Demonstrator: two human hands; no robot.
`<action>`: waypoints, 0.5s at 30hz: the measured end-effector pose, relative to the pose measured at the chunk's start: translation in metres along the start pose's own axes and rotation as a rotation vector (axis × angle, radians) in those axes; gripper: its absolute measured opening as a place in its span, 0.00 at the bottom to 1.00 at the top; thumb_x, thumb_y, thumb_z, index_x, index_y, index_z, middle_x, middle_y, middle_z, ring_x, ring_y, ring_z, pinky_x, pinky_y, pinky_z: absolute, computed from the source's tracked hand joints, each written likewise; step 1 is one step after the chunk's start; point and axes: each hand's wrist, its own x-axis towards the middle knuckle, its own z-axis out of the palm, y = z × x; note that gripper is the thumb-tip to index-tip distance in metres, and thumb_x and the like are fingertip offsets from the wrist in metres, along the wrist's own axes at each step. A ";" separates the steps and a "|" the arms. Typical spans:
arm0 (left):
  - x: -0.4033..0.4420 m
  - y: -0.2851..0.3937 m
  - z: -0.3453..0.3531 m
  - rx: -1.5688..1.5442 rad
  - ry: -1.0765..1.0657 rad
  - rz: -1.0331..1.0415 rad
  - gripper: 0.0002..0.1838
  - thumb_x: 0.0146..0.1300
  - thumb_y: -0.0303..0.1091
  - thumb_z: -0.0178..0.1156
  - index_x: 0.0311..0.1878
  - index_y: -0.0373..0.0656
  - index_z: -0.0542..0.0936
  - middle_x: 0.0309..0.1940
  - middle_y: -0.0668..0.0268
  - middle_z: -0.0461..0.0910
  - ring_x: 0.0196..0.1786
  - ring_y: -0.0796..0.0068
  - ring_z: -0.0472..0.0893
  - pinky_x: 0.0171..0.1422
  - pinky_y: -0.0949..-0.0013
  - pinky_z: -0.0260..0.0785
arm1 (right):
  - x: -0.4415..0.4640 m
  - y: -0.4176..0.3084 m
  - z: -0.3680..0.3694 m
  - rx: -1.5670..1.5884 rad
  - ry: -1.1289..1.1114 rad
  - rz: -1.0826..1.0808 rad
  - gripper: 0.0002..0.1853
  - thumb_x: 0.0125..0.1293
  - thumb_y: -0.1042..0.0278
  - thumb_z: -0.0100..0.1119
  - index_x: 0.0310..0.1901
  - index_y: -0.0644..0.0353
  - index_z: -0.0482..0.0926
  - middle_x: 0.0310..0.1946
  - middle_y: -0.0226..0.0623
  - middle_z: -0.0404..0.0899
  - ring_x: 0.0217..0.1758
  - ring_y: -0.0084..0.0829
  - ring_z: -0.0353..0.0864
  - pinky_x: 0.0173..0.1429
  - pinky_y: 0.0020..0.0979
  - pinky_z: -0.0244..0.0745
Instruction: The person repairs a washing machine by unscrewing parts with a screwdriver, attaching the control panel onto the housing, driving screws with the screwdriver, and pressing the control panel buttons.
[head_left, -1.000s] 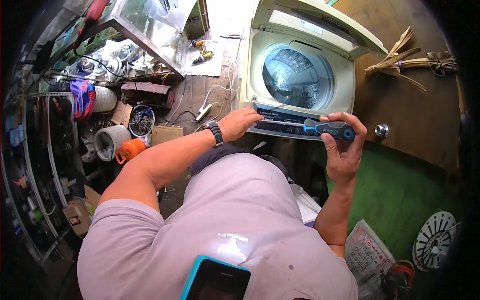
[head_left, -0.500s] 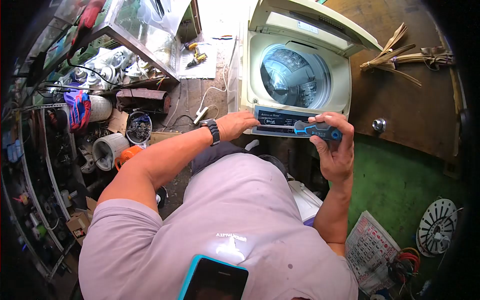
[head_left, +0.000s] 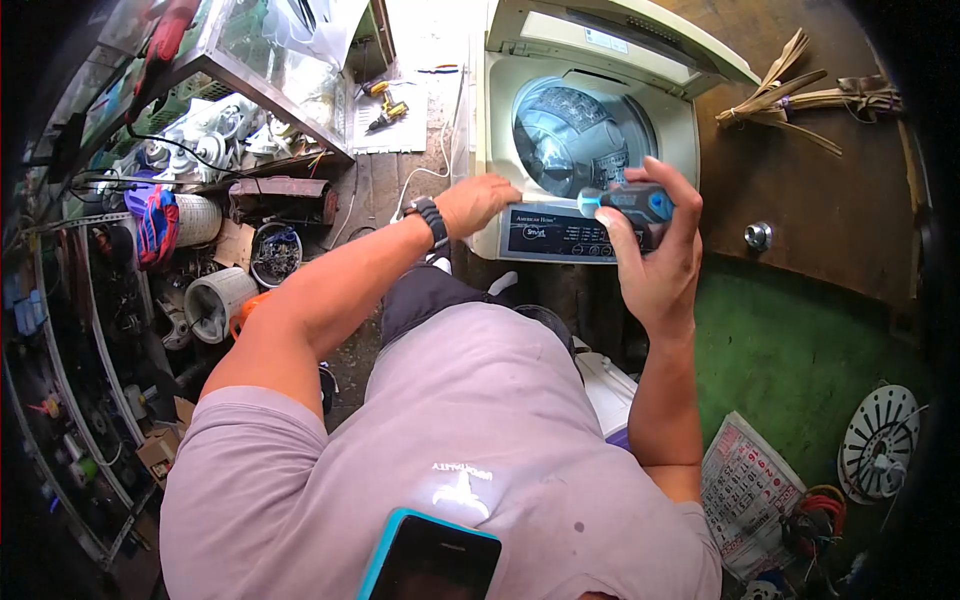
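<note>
My right hand [head_left: 655, 250] is wrapped around the blue and black handle of a screwdriver [head_left: 640, 203], which lies almost level over the washing machine's front edge. Its thin shaft points left to my left hand [head_left: 480, 205], whose fingers are pinched together at the tip; what exactly sits between them is hidden. A black watch is on the left wrist. Just below the screwdriver is the dark control panel [head_left: 555, 235] of a top-loading washing machine [head_left: 488, 130]. Its lid [head_left: 640, 45] is raised, showing the metal drum [head_left: 575, 135].
Right of the machine, a brown wooden panel [head_left: 830, 230] carries a round metal knob [head_left: 759, 236] and a bundle of dried stalks [head_left: 775, 105]. A yellow drill [head_left: 385, 110] lies beyond my left hand. Buckets [head_left: 215, 305] and crowded shelves stand left. A phone [head_left: 435, 555] rests on my chest.
Both hands and the screwdriver have moved up, away from my body, from over the control panel to its far edge. More of the panel now shows.
</note>
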 end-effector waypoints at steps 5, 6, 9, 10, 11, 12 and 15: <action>0.018 -0.016 -0.006 0.023 -0.024 -0.030 0.16 0.66 0.21 0.58 0.55 0.41 0.82 0.50 0.54 0.83 0.56 0.47 0.80 0.63 0.51 0.74 | 0.020 0.003 0.013 -0.041 -0.053 -0.275 0.31 0.61 0.83 0.72 0.65 0.60 0.72 0.54 0.45 0.81 0.55 0.45 0.83 0.61 0.41 0.78; 0.017 -0.020 -0.005 0.036 -0.031 -0.010 0.18 0.63 0.19 0.56 0.56 0.40 0.82 0.50 0.54 0.84 0.57 0.46 0.80 0.64 0.51 0.74 | 0.021 0.006 0.016 -0.059 -0.059 -0.295 0.30 0.61 0.82 0.73 0.65 0.61 0.73 0.55 0.45 0.81 0.56 0.45 0.83 0.61 0.41 0.78; 0.014 -0.025 -0.007 0.072 -0.033 -0.032 0.22 0.59 0.15 0.54 0.56 0.40 0.82 0.50 0.53 0.84 0.59 0.46 0.79 0.65 0.51 0.73 | 0.022 0.012 0.023 -0.031 -0.078 -0.330 0.30 0.61 0.82 0.73 0.64 0.61 0.73 0.55 0.44 0.81 0.57 0.46 0.82 0.61 0.42 0.78; 0.015 -0.025 -0.007 0.070 -0.034 -0.033 0.22 0.59 0.15 0.54 0.56 0.40 0.82 0.50 0.53 0.84 0.59 0.46 0.79 0.65 0.51 0.73 | 0.023 0.012 0.024 -0.024 -0.102 -0.343 0.30 0.61 0.82 0.72 0.64 0.61 0.73 0.56 0.44 0.81 0.58 0.46 0.82 0.62 0.42 0.78; 0.015 -0.026 -0.006 0.060 -0.051 -0.045 0.22 0.59 0.15 0.54 0.56 0.40 0.82 0.50 0.53 0.84 0.59 0.46 0.79 0.66 0.51 0.73 | 0.023 0.012 0.025 -0.024 -0.104 -0.344 0.30 0.61 0.82 0.72 0.64 0.61 0.73 0.56 0.44 0.81 0.58 0.46 0.82 0.62 0.42 0.78; 0.015 -0.027 -0.004 0.049 -0.068 -0.057 0.22 0.59 0.15 0.54 0.55 0.40 0.83 0.50 0.53 0.85 0.59 0.47 0.79 0.66 0.51 0.73 | 0.023 0.011 0.025 -0.032 -0.109 -0.349 0.29 0.61 0.82 0.72 0.63 0.61 0.73 0.56 0.44 0.81 0.58 0.46 0.82 0.62 0.42 0.78; 0.016 -0.029 -0.003 0.055 -0.078 -0.061 0.21 0.59 0.15 0.54 0.55 0.40 0.83 0.51 0.52 0.85 0.61 0.47 0.79 0.68 0.52 0.73 | 0.024 0.013 0.025 -0.044 -0.119 -0.351 0.29 0.60 0.82 0.72 0.63 0.61 0.73 0.56 0.43 0.81 0.59 0.47 0.82 0.62 0.43 0.78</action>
